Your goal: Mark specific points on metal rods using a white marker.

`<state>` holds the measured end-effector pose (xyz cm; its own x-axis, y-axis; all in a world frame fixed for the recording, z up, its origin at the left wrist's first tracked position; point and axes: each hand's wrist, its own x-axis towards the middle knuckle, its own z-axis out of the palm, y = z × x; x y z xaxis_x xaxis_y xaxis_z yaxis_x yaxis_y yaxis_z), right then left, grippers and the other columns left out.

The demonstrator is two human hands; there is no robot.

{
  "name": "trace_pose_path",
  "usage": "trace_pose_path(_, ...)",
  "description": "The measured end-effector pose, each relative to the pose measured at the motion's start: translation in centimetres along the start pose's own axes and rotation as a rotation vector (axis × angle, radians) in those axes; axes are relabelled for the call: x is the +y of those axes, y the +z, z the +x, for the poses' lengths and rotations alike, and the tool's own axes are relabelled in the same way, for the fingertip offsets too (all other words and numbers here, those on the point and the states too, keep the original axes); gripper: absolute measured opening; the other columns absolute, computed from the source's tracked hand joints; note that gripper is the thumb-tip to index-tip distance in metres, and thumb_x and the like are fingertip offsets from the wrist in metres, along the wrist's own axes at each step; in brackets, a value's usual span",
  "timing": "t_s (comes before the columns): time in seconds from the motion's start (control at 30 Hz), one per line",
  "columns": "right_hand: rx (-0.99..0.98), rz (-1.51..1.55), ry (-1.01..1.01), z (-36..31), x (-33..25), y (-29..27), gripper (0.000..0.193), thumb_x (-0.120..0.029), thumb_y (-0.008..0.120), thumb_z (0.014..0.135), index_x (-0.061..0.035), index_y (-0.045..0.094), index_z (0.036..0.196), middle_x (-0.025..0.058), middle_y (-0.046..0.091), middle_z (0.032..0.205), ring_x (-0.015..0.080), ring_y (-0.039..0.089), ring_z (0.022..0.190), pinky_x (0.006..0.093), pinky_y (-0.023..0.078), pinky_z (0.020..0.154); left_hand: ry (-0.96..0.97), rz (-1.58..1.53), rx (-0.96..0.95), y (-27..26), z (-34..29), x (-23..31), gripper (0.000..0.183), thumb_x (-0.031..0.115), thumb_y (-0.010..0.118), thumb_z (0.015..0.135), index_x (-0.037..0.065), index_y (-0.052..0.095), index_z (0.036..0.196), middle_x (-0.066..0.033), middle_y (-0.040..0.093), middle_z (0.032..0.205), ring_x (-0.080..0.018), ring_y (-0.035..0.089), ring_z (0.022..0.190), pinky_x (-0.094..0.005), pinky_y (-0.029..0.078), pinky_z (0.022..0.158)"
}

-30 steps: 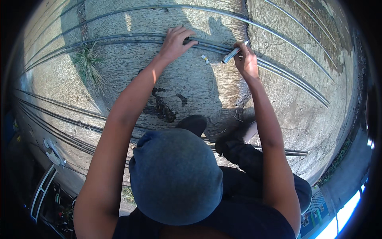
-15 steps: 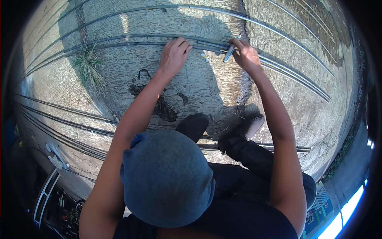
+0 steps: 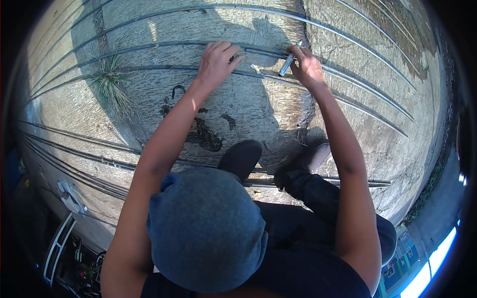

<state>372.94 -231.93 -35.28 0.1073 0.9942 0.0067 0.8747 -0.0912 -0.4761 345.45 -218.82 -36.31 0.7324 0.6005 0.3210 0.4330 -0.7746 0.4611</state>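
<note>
Two long, thin metal rods run crosswise in front of me, spaced apart, over rough concrete. On the farther rod (image 3: pixel 159 45), my left hand (image 3: pixel 214 64) has its fingers curled over the top, with the thumb toward the right. The nearer rod (image 3: pixel 271 78) passes below both hands. My right hand (image 3: pixel 308 68) grips a marker (image 3: pixel 286 65) with a pale barrel and dark end, slanted across the farther rod. Its fingertips are close to that rod; whether they touch it is hard to tell. Between the hands lies a small white and yellow scrap (image 3: pixel 255 68).
More rods (image 3: pixel 343 35) lie farther off, and a bundle of rods (image 3: pixel 94 181) runs near my shoes (image 3: pixel 242 158). A grass tuft (image 3: pixel 112 84) grows at the left. Dark debris (image 3: pixel 206 136) lies on the concrete (image 3: pixel 164 109). A blue-grey cap (image 3: pixel 206 231) fills the lower middle.
One rod has come away from the others under my hands and now lies closer to me. My left hand has shifted slightly up, its thumb farther out. The right hand still has the marker.
</note>
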Motion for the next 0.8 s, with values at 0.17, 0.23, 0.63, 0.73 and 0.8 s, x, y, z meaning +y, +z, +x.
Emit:
trace_pose_path(0.17, 0.018, 0.005, -0.027, -0.2, -0.2, 0.3, 0.044, 0.001, 0.068, 0.08, -0.0129, 0.06, 0.121, 0.014, 0.068, 0.105, 0.0353, 0.066, 0.101, 0.0456, 0.056, 0.086, 0.026, 0.019, 0.022, 1.4, 1.4, -1.2, 0.031, 0.03, 0.083, 0.082, 0.01, 0.077, 0.104, -0.004, 0.068, 0.09, -0.0213, 0.061, 0.089, -0.0393, 0.042, 0.085)
trace_pose_path(0.23, 0.038, 0.019, -0.042, -0.4, -0.1, 0.3, 0.044, 0.002, 0.067, 0.079, -0.0128, 0.06, 0.121, 0.0136, 0.067, 0.101, 0.034, 0.065, 0.103, 0.0459, 0.055, 0.086, 0.037, 0.003, -0.006, 2.0, 1.2, -1.5, 0.033, 0.031, 0.083, 0.081, 0.011, 0.077, 0.106, -0.003, 0.069, 0.091, -0.02, 0.06, 0.09, -0.0387, 0.041, 0.086)
trace_pose_path(0.63, 0.379, 0.401, 0.217, 0.7, -3.8, 1.4, 0.021, -0.004, 0.065, 0.094, -0.0047, 0.064, 0.115, 0.0131, 0.074, 0.092, 0.0238, 0.073, 0.082, 0.0369, 0.057, 0.074, 0.044, 0.123, 0.048, 2.9, 0.8, -1.5, 0.026, 0.034, 0.079, 0.087, 0.013, 0.077, 0.101, 0.0008, 0.071, 0.09, -0.0185, 0.059, 0.088, -0.0385, 0.038, 0.087)
trace_pose_path(0.73, 0.276, 1.139, 0.317, 2.5, -5.4, 2.3, 0.025, -0.019, 0.06, 0.105, 0.0011, 0.066, 0.117, -0.0011, 0.058, 0.068, 0.0066, 0.05, 0.055, 0.0245, 0.041, 0.051, 0.04, 0.126, 0.07, 3.0, 0.7, -1.5, 0.027, 0.035, 0.079, 0.086, 0.012, 0.077, 0.101, 0.0001, 0.071, 0.091, -0.0185, 0.061, 0.091, -0.0395, 0.039, 0.09)
trace_pose_path(0.8, 0.245, 1.344, 0.34, 3.4, -6.1, 3.0, 0.025, -0.022, 0.061, 0.104, 0.0017, 0.069, 0.108, -0.0013, 0.05, 0.063, 0.0064, 0.044, 0.053, 0.0253, 0.034, 0.049, 0.017, 0.138, 0.092, 3.1, 0.7, -1.6, 0.027, 0.036, 0.08, 0.085, 0.013, 0.075, 0.099, 0.0013, 0.071, 0.092, -0.0182, 0.062, 0.091, -0.0411, 0.039, 0.088)
